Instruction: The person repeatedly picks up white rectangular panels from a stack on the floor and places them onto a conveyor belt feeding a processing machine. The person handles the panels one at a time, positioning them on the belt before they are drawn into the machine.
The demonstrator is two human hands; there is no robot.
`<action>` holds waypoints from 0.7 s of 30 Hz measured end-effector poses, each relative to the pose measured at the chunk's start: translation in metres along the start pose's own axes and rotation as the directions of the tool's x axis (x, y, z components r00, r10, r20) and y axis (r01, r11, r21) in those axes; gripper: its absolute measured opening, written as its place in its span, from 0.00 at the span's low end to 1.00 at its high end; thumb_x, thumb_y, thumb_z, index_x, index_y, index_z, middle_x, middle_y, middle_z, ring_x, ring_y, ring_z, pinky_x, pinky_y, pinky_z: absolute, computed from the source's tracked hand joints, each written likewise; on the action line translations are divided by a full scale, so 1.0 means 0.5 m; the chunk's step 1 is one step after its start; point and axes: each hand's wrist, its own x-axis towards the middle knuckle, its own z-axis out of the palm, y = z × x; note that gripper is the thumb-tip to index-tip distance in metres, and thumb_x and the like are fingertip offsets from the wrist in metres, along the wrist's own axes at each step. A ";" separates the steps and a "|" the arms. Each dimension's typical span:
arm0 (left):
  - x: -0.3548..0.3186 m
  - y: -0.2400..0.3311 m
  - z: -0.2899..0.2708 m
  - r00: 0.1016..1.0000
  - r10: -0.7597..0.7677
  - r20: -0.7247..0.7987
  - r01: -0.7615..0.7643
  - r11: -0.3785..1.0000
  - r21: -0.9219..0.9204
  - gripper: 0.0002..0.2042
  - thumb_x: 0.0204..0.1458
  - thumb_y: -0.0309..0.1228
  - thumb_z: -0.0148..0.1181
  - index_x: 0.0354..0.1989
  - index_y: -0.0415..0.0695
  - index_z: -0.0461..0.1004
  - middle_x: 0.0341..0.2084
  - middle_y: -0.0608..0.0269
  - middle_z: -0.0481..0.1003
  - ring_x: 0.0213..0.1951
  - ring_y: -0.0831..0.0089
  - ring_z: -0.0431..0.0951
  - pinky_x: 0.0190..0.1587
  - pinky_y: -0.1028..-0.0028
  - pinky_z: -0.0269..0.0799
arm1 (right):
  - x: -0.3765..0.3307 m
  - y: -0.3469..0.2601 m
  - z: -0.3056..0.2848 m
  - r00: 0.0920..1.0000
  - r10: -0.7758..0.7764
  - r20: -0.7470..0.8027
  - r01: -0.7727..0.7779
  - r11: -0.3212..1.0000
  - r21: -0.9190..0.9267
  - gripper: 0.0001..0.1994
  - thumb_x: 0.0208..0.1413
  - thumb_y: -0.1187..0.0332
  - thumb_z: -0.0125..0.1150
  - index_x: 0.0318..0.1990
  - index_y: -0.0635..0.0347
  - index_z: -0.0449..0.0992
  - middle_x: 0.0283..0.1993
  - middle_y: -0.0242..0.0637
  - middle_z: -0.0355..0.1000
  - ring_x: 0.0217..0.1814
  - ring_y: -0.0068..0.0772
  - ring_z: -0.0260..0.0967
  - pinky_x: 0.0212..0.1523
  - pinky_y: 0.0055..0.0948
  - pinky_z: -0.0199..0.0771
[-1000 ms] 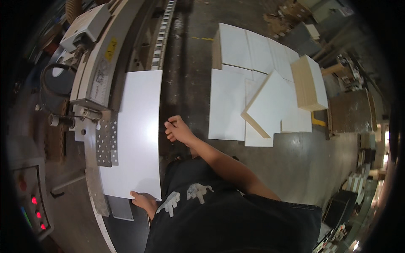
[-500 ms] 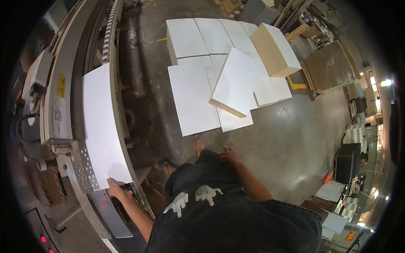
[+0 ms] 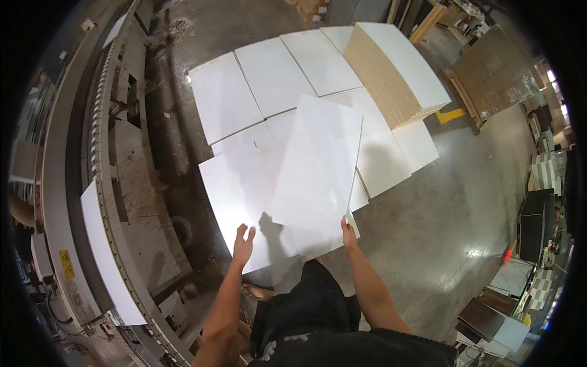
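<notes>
The right hand (image 3: 349,236) seems pinched on the near right corner of the panel (image 3: 321,159) over the stacks (image 3: 223,95), left hand (image 3: 243,246) half-open and empty, and it's probably stiff, slick and lightish, so both long edges are the grab spots.

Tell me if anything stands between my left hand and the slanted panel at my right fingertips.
Nothing visible does: only a gap separates the left hand from the slanted panel. The lower panels lie beneath that gap, not across it.
</notes>
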 end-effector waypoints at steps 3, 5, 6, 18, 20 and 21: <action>0.156 0.005 0.107 0.981 -0.147 0.125 0.155 0.986 -0.055 0.46 0.58 0.60 0.56 0.71 0.31 0.51 0.66 0.39 0.60 0.69 0.54 0.59 0.69 0.63 0.55 | 0.038 -0.062 0.028 0.997 -0.016 0.074 0.013 0.999 0.038 0.50 0.56 0.36 0.60 0.71 0.72 0.52 0.69 0.52 0.61 0.69 0.46 0.62 0.66 0.41 0.62; 0.231 0.037 0.159 0.945 -0.250 0.211 0.273 0.958 -0.089 0.51 0.55 0.64 0.56 0.72 0.31 0.46 0.68 0.39 0.57 0.70 0.53 0.56 0.70 0.61 0.53 | 0.040 -0.108 0.023 0.987 0.003 0.160 -0.010 0.999 0.045 0.49 0.54 0.37 0.62 0.71 0.67 0.53 0.68 0.50 0.61 0.68 0.44 0.62 0.64 0.40 0.65; 0.248 0.069 0.170 0.927 -0.274 0.255 0.301 0.951 -0.072 0.53 0.54 0.66 0.55 0.72 0.31 0.44 0.69 0.39 0.54 0.71 0.53 0.54 0.71 0.59 0.51 | 0.046 -0.116 0.026 0.985 0.001 0.173 -0.011 0.999 0.053 0.49 0.55 0.37 0.62 0.71 0.66 0.53 0.68 0.50 0.61 0.68 0.44 0.63 0.64 0.40 0.65; 0.243 0.138 0.187 0.865 -0.389 0.317 0.379 0.921 0.094 0.61 0.46 0.68 0.60 0.73 0.32 0.40 0.69 0.35 0.54 0.71 0.49 0.54 0.72 0.59 0.49 | -0.009 -0.071 0.056 0.979 0.054 0.196 -0.109 0.954 0.281 0.43 0.59 0.43 0.60 0.72 0.63 0.51 0.68 0.45 0.61 0.67 0.45 0.61 0.64 0.44 0.65; 0.217 0.118 0.156 0.865 -0.404 0.298 0.380 0.915 0.137 0.61 0.46 0.69 0.59 0.73 0.32 0.39 0.69 0.34 0.53 0.71 0.50 0.54 0.72 0.58 0.48 | -0.039 -0.020 0.070 0.970 0.033 0.240 -0.117 0.931 0.345 0.41 0.61 0.46 0.59 0.73 0.62 0.51 0.69 0.44 0.60 0.69 0.44 0.59 0.66 0.43 0.61; 0.200 0.109 0.136 0.843 -0.397 0.363 0.366 0.918 0.152 0.64 0.46 0.72 0.56 0.73 0.30 0.33 0.72 0.34 0.45 0.74 0.48 0.45 0.73 0.54 0.43 | -0.053 0.020 0.079 0.968 0.019 0.249 -0.117 0.916 0.384 0.40 0.62 0.47 0.59 0.73 0.61 0.50 0.70 0.44 0.58 0.70 0.43 0.57 0.68 0.44 0.59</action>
